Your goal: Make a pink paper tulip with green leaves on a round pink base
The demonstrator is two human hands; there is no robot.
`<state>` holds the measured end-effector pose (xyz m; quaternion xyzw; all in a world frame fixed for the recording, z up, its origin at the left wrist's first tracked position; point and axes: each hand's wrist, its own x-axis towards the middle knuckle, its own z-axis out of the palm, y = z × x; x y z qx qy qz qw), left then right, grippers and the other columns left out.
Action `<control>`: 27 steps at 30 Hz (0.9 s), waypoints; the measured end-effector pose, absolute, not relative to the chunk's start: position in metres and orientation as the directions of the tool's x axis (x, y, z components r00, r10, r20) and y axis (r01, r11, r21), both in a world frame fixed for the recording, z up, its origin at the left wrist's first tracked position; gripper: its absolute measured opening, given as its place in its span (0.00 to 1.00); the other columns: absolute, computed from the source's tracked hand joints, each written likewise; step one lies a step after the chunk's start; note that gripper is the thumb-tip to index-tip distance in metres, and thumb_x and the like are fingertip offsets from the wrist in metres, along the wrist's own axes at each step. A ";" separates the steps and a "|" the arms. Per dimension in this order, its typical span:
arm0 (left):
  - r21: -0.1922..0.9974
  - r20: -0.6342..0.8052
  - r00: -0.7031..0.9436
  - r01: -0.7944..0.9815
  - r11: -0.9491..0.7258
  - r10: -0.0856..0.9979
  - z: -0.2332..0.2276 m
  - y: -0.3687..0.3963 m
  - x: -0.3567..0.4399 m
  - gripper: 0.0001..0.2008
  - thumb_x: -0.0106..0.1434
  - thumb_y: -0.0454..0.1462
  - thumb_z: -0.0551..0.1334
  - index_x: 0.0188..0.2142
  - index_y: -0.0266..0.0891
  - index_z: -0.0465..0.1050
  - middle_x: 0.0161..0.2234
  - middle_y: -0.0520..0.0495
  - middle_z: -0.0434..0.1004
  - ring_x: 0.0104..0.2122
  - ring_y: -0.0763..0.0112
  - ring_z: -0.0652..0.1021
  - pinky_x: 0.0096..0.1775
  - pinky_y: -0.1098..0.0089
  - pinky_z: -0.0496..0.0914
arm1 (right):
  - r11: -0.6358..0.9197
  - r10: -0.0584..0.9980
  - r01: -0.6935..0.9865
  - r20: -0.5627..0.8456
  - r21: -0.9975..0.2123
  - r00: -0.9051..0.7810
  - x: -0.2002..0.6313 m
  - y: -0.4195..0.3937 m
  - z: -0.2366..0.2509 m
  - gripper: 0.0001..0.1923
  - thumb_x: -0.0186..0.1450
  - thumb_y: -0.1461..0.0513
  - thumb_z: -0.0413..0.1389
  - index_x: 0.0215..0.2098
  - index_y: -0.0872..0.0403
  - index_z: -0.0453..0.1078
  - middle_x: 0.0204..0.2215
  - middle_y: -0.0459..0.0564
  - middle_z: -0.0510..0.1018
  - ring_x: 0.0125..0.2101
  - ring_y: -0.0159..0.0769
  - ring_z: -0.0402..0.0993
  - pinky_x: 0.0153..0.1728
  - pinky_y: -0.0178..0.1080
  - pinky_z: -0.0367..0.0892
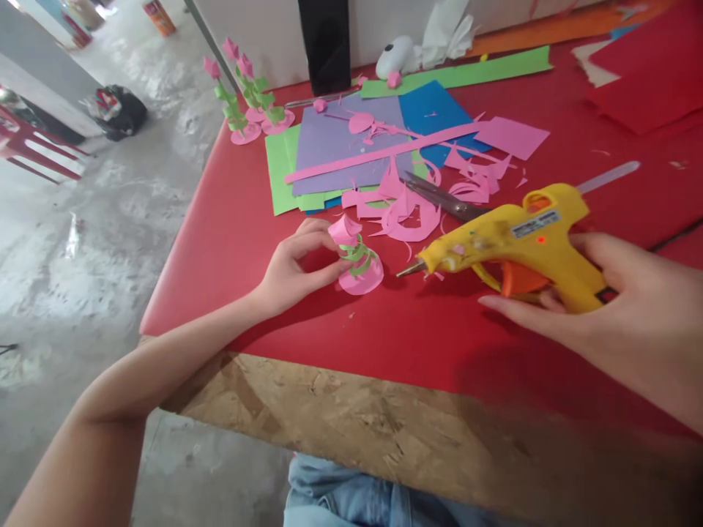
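So, just the one head view here, looking down at a red table (231, 241) with a bare chipboard edge along the near side. The left hand (291, 271) is curled around a little paper flower (356, 258), pink rolled bloom on top, green strip winding down the stem, pink cone base sitting on the table. Thumb and fingers pinch it from the left side, so that hand is closed on it, and the flower stands roughly upright.

The right hand (598, 307) holds a yellow glue gun (521, 238) by the handle, fingers stretched out under the orange trigger. Its metal nozzle points left toward the flower's base, close but not touching it. A clear glue stick pokes out the back of the gun.

Behind the gun lie scissors (444, 201) on a pile of pink paper scraps (406, 212). Further back are stacked paper sheets (340, 146), purple, green and blue, with a long pink strip across them. At the table's far left corner stand finished paper flowers (247, 102). More red sheets (642, 73) sit at the far right.
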<state>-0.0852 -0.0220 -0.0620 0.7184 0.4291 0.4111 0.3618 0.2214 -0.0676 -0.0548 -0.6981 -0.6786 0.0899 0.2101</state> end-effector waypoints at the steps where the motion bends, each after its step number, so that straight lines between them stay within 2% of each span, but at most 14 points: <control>1: 0.870 0.282 0.303 0.319 -0.376 0.910 -0.062 -0.022 -0.085 0.10 0.55 0.43 0.68 0.28 0.40 0.75 0.33 0.48 0.76 0.39 0.70 0.74 0.45 0.64 0.68 | 0.006 0.987 0.907 0.147 -0.421 0.062 0.211 -0.068 -0.050 0.34 0.45 0.34 0.59 0.34 0.51 0.69 0.15 0.41 0.70 0.15 0.32 0.65 0.13 0.32 0.54; 4: 0.863 0.292 0.324 0.317 -0.394 0.900 -0.061 -0.021 -0.085 0.09 0.56 0.42 0.67 0.28 0.39 0.74 0.32 0.48 0.75 0.38 0.70 0.74 0.45 0.64 0.68 | 0.101 0.978 0.918 0.208 -0.383 -0.021 0.191 -0.070 -0.042 0.29 0.54 0.36 0.56 0.28 0.52 0.64 0.14 0.42 0.68 0.14 0.30 0.62 0.16 0.32 0.54; 6: 0.865 0.294 0.327 0.309 -0.396 0.898 -0.060 -0.021 -0.085 0.09 0.56 0.42 0.67 0.28 0.39 0.74 0.33 0.47 0.75 0.39 0.70 0.74 0.46 0.63 0.68 | 0.236 0.929 0.939 0.341 -0.251 -0.142 0.186 -0.071 -0.044 0.32 0.59 0.33 0.46 0.28 0.53 0.61 0.13 0.43 0.66 0.13 0.29 0.58 0.16 0.31 0.50; 8: 0.870 0.286 0.325 0.306 -0.387 0.901 -0.059 -0.021 -0.085 0.10 0.57 0.42 0.67 0.28 0.38 0.73 0.33 0.47 0.75 0.39 0.69 0.74 0.47 0.63 0.68 | 0.326 0.858 0.943 0.437 -0.059 -0.269 0.185 -0.072 -0.049 0.36 0.62 0.32 0.34 0.27 0.54 0.58 0.13 0.45 0.64 0.12 0.29 0.54 0.15 0.31 0.46; 9: 0.871 0.282 0.325 0.306 -0.383 0.903 -0.059 -0.021 -0.085 0.10 0.56 0.42 0.67 0.28 0.38 0.73 0.33 0.47 0.75 0.39 0.69 0.74 0.47 0.63 0.68 | 0.337 0.830 0.941 0.463 0.024 -0.310 0.184 -0.072 -0.051 0.36 0.63 0.33 0.31 0.27 0.54 0.58 0.13 0.46 0.62 0.12 0.30 0.54 0.15 0.31 0.45; 11: 0.872 0.279 0.324 0.308 -0.380 0.904 -0.058 -0.021 -0.084 0.09 0.56 0.42 0.67 0.28 0.38 0.73 0.33 0.47 0.75 0.39 0.69 0.74 0.47 0.63 0.68 | 0.328 0.809 0.938 0.480 0.113 -0.340 0.184 -0.074 -0.055 0.35 0.65 0.36 0.29 0.28 0.54 0.57 0.12 0.46 0.61 0.12 0.31 0.55 0.15 0.31 0.45; 17: 0.885 0.250 0.302 0.313 -0.343 0.920 -0.057 -0.022 -0.083 0.08 0.56 0.41 0.67 0.27 0.40 0.73 0.32 0.48 0.76 0.38 0.68 0.74 0.47 0.61 0.69 | 0.392 0.762 0.913 0.518 0.109 -0.389 0.184 -0.073 -0.058 0.31 0.67 0.38 0.33 0.28 0.55 0.56 0.10 0.43 0.59 0.09 0.31 0.56 0.13 0.29 0.48; 24: 0.898 0.206 0.285 0.326 -0.296 0.936 -0.056 -0.022 -0.083 0.08 0.55 0.42 0.67 0.27 0.39 0.73 0.33 0.46 0.76 0.38 0.68 0.74 0.45 0.61 0.70 | 0.421 0.745 0.905 0.547 0.058 -0.382 0.184 -0.073 -0.054 0.30 0.68 0.38 0.32 0.28 0.54 0.53 0.09 0.40 0.58 0.07 0.28 0.56 0.10 0.28 0.47; 27: 0.903 0.198 0.279 0.320 -0.285 0.940 -0.056 -0.022 -0.083 0.09 0.55 0.42 0.67 0.27 0.40 0.73 0.33 0.46 0.76 0.39 0.67 0.74 0.45 0.61 0.70 | 0.420 0.756 0.906 0.530 0.057 -0.384 0.186 -0.074 -0.053 0.30 0.68 0.39 0.33 0.26 0.53 0.52 0.10 0.41 0.59 0.09 0.28 0.57 0.11 0.28 0.49</control>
